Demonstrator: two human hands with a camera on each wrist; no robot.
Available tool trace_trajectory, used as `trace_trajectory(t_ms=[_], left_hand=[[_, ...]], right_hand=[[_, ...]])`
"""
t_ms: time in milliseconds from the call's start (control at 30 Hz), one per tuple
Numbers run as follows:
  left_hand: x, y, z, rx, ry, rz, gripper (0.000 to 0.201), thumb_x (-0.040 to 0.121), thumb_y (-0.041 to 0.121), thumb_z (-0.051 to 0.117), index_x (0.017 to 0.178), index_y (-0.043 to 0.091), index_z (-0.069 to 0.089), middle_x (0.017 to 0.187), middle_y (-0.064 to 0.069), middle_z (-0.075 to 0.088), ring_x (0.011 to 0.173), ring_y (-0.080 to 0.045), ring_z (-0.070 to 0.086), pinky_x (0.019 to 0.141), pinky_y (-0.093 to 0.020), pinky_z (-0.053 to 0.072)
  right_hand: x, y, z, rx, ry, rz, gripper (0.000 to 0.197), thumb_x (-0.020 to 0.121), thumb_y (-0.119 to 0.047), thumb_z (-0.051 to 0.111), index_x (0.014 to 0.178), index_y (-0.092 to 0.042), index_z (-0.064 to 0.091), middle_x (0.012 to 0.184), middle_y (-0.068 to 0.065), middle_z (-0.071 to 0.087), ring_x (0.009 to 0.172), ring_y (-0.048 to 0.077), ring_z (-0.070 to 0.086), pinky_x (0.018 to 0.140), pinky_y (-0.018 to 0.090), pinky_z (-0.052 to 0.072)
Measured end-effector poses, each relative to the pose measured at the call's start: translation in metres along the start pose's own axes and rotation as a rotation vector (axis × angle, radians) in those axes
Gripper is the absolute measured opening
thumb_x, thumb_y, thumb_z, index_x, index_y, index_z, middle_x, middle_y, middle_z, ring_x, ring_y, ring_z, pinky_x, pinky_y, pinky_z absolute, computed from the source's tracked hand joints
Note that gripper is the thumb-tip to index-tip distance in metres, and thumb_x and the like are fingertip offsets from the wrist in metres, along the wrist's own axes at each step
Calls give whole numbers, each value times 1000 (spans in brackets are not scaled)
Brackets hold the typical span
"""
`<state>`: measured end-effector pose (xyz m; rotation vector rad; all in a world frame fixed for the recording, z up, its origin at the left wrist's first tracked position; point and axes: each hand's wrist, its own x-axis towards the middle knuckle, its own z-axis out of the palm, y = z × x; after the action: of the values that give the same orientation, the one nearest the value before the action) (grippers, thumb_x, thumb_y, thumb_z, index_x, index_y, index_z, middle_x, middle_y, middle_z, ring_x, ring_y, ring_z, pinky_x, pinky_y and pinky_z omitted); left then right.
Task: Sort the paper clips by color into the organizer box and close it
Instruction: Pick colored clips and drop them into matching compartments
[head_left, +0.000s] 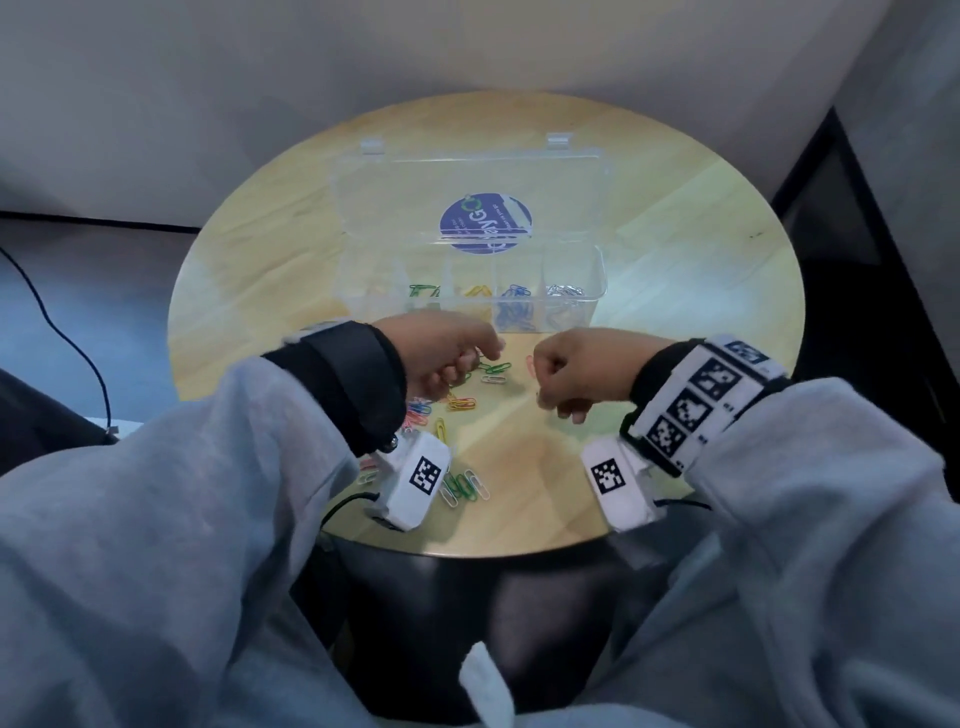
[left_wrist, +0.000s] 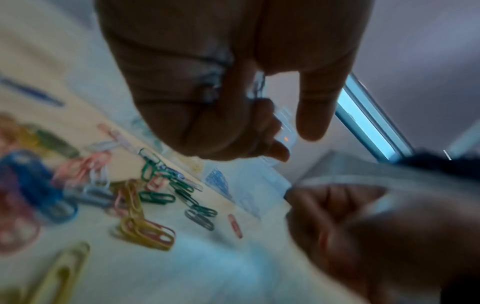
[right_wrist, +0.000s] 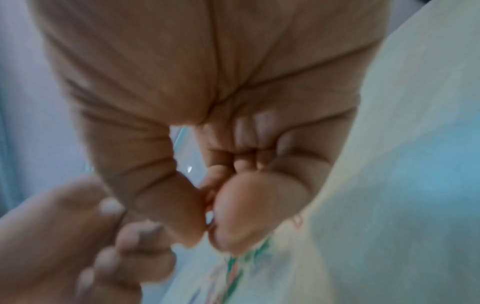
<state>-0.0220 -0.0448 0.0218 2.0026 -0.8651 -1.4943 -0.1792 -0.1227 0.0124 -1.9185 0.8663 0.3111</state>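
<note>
Head view, box: a clear organizer box stands beyond both hands with its lid tipped back open, so clips can drop in; green, yellow, blue and silver clips sit in separate compartments.
Head view, hands: the left hand and right hand hang just above the table, knuckles nearly meeting, each grip curled.
Head view, clips: loose paper clips lie below and nearer than the left grip, still unsorted.
Left wrist view, grip: fingers curl round several bluish clips, likely one colour being gathered; the picture is blurred.
Left wrist view, pile: mixed clips lie under the grip; a single red clip lies near the right hand.
Right wrist view, grip: the thumb and a fingertip pinch something thin and pinkish; likely a clip, too blurred to be sure.
</note>
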Motion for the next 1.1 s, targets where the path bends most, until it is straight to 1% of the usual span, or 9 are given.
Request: trace_trajectory(t_ms=[133, 233, 333, 433, 567, 667, 733, 933, 1100], left_hand=[[4, 11, 18, 599, 146, 207, 11, 83, 27, 66, 87, 21, 58, 62, 8, 45, 55, -9, 42, 48, -20, 29], [13, 15, 31, 963, 231, 253, 27, 84, 18, 58, 109, 28, 58, 80, 7, 49, 77, -16, 50, 50, -22, 30], [24, 20, 40, 1125, 213, 236, 38, 87, 10, 48, 117, 32, 55, 94, 1, 51, 82, -20, 51, 50, -24, 30], [32, 23, 47, 1193, 171, 239, 31, 89, 8, 47, 113, 25, 58, 91, 2, 48, 80, -20, 47, 47, -23, 22], [41, 24, 51, 1224, 156, 238, 19, 93, 20, 50, 108, 14, 59, 91, -2, 53, 83, -22, 50, 50, -23, 26], [48, 27, 53, 1257, 143, 168, 29, 94, 30, 52, 113, 9, 59, 111, -8, 63, 103, -26, 59, 72, -27, 39], [48, 26, 54, 1273, 148, 141, 33, 93, 33, 53, 113, 8, 61, 112, -7, 65, 103, -25, 60, 82, -30, 44], [37, 17, 43, 1068, 165, 88, 15, 85, 30, 55, 82, 16, 58, 83, 0, 56, 76, -19, 51, 58, -25, 36], [17, 24, 10, 411, 97, -43, 15, 84, 15, 50, 69, 14, 48, 63, -1, 46, 46, -14, 38, 44, -16, 26]], right_hand=[[-9, 4, -18, 417, 88, -21, 21, 88, 10, 46, 84, -9, 54, 67, 7, 51, 55, 15, 50, 43, 16, 46], [-15, 10, -29, 652, 149, -46, 26, 90, 9, 37, 82, -6, 57, 66, 6, 48, 49, 10, 48, 40, 15, 40], [-19, 17, -36, 807, 220, -47, 28, 88, 7, 34, 80, -4, 58, 67, 6, 49, 48, 10, 46, 41, 15, 38], [-21, 21, -39, 864, 235, -34, 25, 91, 2, 33, 81, -4, 56, 67, 5, 47, 53, 12, 43, 41, 15, 38], [-21, 22, -42, 859, 243, -21, 19, 94, -4, 38, 85, -4, 56, 68, 5, 47, 55, 13, 43, 43, 15, 39], [-20, 20, -44, 875, 244, -15, 17, 95, -6, 40, 86, -4, 55, 67, 5, 46, 55, 13, 42, 43, 15, 39], [-18, 19, -44, 881, 241, -12, 17, 95, -6, 40, 85, -4, 55, 67, 5, 46, 55, 13, 42, 42, 15, 39], [-12, 12, -41, 851, 192, 39, 26, 88, 8, 30, 82, -4, 52, 70, 7, 46, 58, 15, 46, 48, 17, 44], [-4, -4, -34, 902, 136, 27, 31, 84, 13, 25, 90, -1, 53, 78, 11, 48, 65, 18, 50, 56, 18, 52]])
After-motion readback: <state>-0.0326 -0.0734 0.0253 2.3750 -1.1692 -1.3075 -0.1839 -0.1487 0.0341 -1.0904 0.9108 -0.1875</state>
